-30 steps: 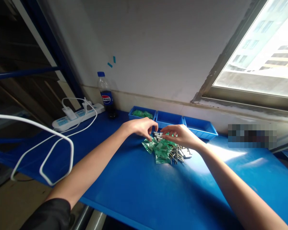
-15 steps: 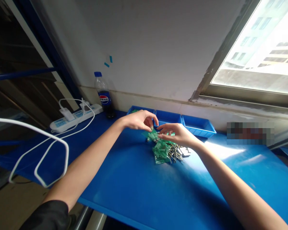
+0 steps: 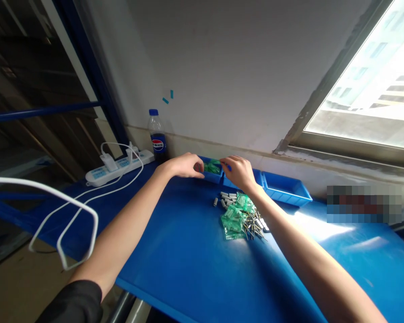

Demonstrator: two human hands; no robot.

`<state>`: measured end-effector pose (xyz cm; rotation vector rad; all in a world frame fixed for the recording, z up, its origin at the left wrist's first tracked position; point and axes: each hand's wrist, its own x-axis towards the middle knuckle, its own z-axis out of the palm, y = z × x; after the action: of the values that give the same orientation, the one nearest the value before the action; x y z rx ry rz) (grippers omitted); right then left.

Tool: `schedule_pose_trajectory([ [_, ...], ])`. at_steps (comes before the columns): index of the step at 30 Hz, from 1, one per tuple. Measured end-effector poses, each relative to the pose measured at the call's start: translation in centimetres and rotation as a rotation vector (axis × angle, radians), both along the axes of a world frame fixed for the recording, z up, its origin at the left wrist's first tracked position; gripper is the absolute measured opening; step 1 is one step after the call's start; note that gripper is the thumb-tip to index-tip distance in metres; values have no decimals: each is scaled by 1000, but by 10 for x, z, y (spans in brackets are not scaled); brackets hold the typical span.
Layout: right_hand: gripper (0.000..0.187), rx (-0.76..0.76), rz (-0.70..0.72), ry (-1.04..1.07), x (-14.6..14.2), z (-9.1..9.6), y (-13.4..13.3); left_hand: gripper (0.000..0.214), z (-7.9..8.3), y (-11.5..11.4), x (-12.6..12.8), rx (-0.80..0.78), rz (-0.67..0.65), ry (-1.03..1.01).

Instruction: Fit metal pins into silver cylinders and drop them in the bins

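My left hand [image 3: 186,165] is at the left compartment of the blue bin row [image 3: 287,194], thumb and fingers apart around its near edge. Opposite it, my right hand [image 3: 239,171] has its fingertips pinched at the right end of a small green plastic bag [image 3: 212,166], which lies over the left compartment. Below the hands, on the blue table, is a heap of green plastic bags [image 3: 234,220]. Beside them lie small silver metal cylinders [image 3: 227,197] and a tangle of thin metal pins [image 3: 254,225]. My right forearm hides part of the middle compartment.
A cola bottle [image 3: 157,137] stands against the wall, left of the bins. Beside it a white power strip [image 3: 121,168] carries plugs, and white cables [image 3: 84,207] loop over the table's left side. A window [image 3: 373,94] is at the right.
Both hands have moved from above the heap to the left compartment, the green bag going with them. They have drawn apart, uncovering the silver cylinders. The camera view has shifted slightly.
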<state>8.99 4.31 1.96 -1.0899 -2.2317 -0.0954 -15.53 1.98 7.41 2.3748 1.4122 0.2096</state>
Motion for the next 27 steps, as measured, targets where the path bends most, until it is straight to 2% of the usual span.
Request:
schedule_pose_trajectory([
  [2, 26, -70, 4, -126, -6, -4, 4, 28, 2, -3, 2, -41, -73, 8],
  [4, 27, -135, 14, -148, -9, -6, 4, 24, 3, -9, 11, -88, -150, -2],
  [8, 33, -112, 12, 38, -3, -1, -5, 19, -1, -31, 45, -85, -248, -24],
  [11, 32, -125, 36, 141, 11, 11, -23, 31, -7, -53, 75, -76, -339, 55],
  [15, 39, -261, 15, 217, 35, 25, -49, 54, -15, -74, 104, 75, -305, 253],
  [18, 46, -334, 1, 283, 53, 25, -59, 62, -22, -77, 111, 128, -297, 321],
  [23, 49, -406, 4, 335, 74, 14, -61, 64, -28, -70, 109, 184, -389, 247],
  [25, 48, -421, 29, 318, 77, 11, -61, 58, -28, -69, 108, 211, -422, 235],
  [27, 46, -430, 52, 296, 78, 11, -62, 41, -28, -69, 108, 236, -463, 223],
])
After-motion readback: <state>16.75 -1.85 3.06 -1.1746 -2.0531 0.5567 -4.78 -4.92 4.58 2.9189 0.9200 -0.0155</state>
